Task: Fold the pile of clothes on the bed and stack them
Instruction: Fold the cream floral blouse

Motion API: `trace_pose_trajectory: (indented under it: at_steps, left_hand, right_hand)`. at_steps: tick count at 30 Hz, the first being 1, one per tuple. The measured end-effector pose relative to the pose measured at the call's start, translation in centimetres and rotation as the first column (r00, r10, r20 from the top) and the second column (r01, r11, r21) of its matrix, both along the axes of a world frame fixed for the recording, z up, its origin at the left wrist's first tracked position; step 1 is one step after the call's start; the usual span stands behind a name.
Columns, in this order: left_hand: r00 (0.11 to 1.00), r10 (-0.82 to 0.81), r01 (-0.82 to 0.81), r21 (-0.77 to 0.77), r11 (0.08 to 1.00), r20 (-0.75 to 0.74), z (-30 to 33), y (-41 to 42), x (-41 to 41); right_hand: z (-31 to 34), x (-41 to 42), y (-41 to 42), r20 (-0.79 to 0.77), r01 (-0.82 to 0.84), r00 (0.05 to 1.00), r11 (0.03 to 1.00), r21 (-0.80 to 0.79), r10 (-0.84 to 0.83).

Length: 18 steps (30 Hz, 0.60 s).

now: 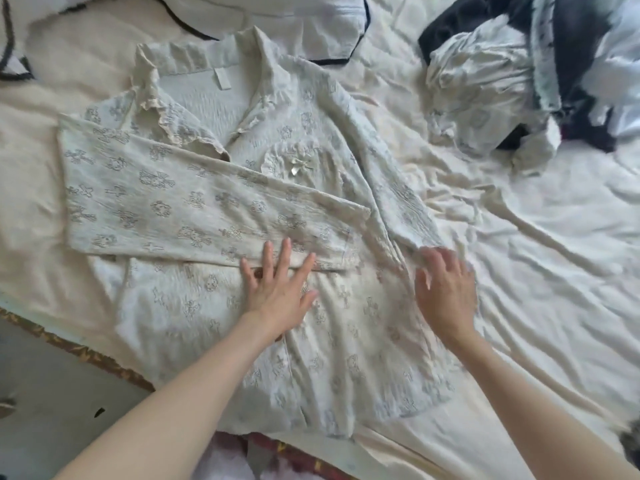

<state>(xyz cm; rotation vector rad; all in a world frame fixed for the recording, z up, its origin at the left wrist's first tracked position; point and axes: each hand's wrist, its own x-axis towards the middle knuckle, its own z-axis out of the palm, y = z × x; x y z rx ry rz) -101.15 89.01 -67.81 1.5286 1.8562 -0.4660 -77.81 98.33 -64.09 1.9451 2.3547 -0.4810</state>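
While unreadable, shirt (242,209) label (220,79).

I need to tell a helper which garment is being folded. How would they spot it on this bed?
On the cream bed sheet, look left of the dark-and-white clothes pile. The pale printed pyjama shirt lies spread flat; unlike its neighbours, it has a frilled collar and a small bow on its chest pocket.

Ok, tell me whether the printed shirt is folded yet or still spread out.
Partly folded: one sleeve lies across the printed shirt, the rest spread flat on the bed. Left hand presses it; right hand grips its edge.
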Motion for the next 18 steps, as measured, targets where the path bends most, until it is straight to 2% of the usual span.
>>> trace_pose_trajectory:
  at_steps: [1,3,5,8,10,12,15,18]
  left_hand:
    - [1.0,-0.009,0.009,-0.04,0.999,-0.011,-0.1,0.4,0.1]
    - [1.0,-0.019,0.018,-0.114,0.993,-0.008,0.1,1.0,0.0]
    - [1.0,-0.023,0.024,-0.166,0.986,0.006,0.4,1.6,-0.3]
    - [0.999,-0.032,0.035,-0.228,0.973,0.019,0.8,2.6,-0.6]
    - [1.0,-0.022,0.027,-0.267,0.963,0.022,0.9,3.2,-0.7]
    - [1.0,-0.017,0.024,-0.3,0.954,0.025,0.9,3.8,-0.8]
    - [0.998,0.017,0.003,-0.32,0.947,0.061,1.1,4.4,-1.2]
    - [0.986,0.103,-0.059,-0.302,0.952,0.134,2.1,4.8,-1.6]
  right_hand:
    - [-0.2,0.7,1.3,0.008,0.103,0.995,0.994,-0.044,-0.103]
    - [-0.9,2.2,3.9,0.035,0.245,0.969,0.933,-0.263,-0.245]
    - [-1.5,3.3,5.7,0.013,0.249,0.964,0.881,-0.403,-0.267]
    - [-1.6,4.2,7.3,-0.075,0.323,0.924,0.871,-0.371,-0.374]
    - [-0.8,4.8,8.6,-0.279,0.466,0.758,0.789,-0.402,-0.59]
    - [0.7,5.2,10.1,-0.42,0.581,0.567,0.706,-0.406,-0.709]
    - [3.7,5.0,12.4,-0.559,0.67,0.443,0.673,-0.313,-0.701]
    - [6.7,3.0,13.6,-0.721,0.646,0.424,0.741,-0.183,-0.548]
